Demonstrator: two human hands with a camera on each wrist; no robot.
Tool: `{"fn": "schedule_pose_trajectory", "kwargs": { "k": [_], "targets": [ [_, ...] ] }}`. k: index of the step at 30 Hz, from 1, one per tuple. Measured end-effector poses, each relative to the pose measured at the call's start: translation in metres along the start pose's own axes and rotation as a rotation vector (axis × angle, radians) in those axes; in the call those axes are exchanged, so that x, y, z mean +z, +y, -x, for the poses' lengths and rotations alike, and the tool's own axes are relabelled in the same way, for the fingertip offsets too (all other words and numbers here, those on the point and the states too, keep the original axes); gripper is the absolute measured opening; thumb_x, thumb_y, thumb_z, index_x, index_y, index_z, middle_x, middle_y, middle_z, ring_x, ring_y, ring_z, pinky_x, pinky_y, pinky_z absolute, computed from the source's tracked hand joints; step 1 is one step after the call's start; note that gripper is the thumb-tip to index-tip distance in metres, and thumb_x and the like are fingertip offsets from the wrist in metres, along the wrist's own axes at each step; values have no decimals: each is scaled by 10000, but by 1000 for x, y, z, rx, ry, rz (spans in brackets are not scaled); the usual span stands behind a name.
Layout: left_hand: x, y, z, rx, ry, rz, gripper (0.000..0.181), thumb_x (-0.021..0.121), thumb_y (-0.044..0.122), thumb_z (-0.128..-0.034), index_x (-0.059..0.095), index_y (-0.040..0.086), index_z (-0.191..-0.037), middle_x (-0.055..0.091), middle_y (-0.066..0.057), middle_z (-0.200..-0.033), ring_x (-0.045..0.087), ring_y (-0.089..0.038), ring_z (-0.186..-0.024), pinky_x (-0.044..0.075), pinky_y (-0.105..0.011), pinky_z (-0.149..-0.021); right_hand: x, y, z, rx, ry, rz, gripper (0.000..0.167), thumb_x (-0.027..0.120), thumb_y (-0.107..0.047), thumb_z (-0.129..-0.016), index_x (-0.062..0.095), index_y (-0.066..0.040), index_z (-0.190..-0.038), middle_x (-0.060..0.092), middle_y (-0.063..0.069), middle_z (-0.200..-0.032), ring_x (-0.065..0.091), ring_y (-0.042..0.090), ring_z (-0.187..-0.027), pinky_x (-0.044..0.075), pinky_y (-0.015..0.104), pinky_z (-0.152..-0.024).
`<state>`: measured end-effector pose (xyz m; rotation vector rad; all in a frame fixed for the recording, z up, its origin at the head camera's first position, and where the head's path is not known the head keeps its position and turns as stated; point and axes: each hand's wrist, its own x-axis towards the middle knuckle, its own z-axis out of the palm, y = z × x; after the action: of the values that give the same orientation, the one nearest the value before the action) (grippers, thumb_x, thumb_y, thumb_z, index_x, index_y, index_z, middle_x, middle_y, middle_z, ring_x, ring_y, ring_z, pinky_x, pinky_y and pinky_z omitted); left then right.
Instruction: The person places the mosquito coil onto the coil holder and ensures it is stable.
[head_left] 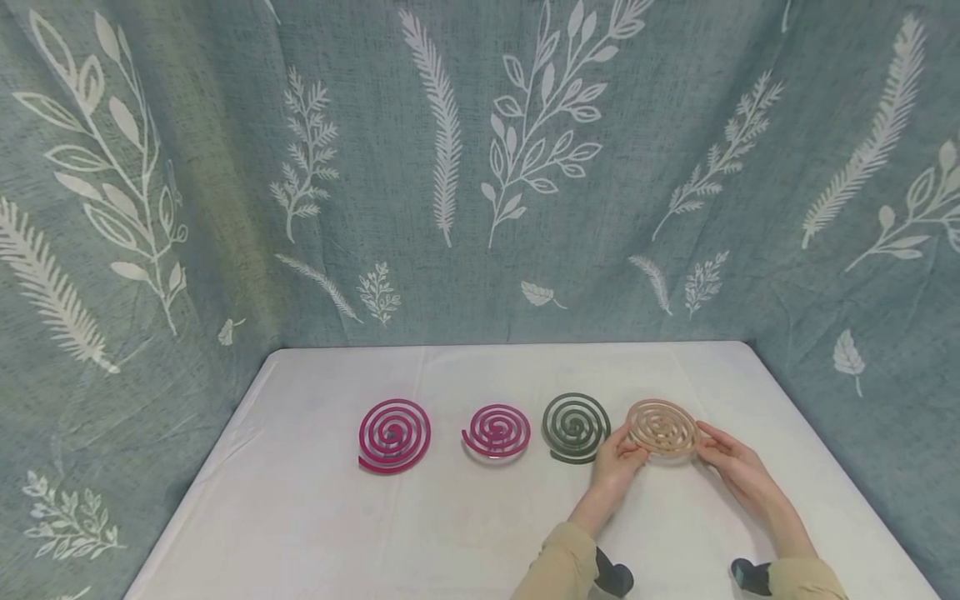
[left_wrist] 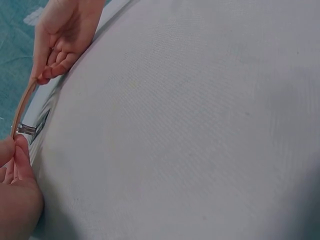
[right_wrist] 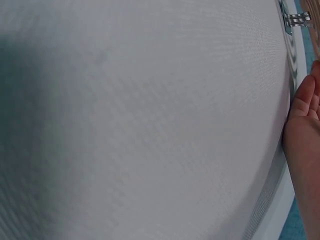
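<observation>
A tan mosquito coil [head_left: 663, 426] is held at its edges between both hands, at the right end of a row of coils. My left hand [head_left: 618, 465] pinches its left edge, and my right hand [head_left: 741, 471] grips the right edge. In the left wrist view the coil [left_wrist: 23, 106] appears edge-on, with a small metal stand [left_wrist: 27, 129] at its underside. The right wrist view catches the same stand [right_wrist: 300, 19] beside part of the coil. Close to the left hand lies a dark green coil [head_left: 574, 427].
Two magenta coils sit farther left, a larger one [head_left: 393, 433] and a smaller one [head_left: 497, 431]. All are on a white-covered table [head_left: 315, 525]. A blue-green curtain [head_left: 465, 292] with white leaf prints hangs behind and along both sides.
</observation>
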<state>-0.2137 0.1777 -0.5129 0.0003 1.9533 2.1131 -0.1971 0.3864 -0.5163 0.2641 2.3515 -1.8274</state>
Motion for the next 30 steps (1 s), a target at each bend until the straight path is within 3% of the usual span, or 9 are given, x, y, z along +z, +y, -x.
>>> {"fn": "schedule_pose_trajectory", "kwargs": {
  "k": [15,30],
  "targets": [
    [3,0,0,-8,61,36,472,649,20,-835,557,69,-1295,649,-27,-830,580,-28,-701,528,-170,-668,-1,-1,-1,14,-5,-61,698,524,-202,-972,123,36,-1491,497,-165,-951,491,-62,-889,445,90,-808],
    [1,1,-1,-29,90,-16,452,676,65,-824,592,110,-1266,686,-17,-776,639,-69,-686,496,-139,-609,0,-1,-1,14,-7,-51,702,520,-209,-974,115,33,-1493,507,-177,-940,492,-62,-891,441,92,-808]
  ]
}}
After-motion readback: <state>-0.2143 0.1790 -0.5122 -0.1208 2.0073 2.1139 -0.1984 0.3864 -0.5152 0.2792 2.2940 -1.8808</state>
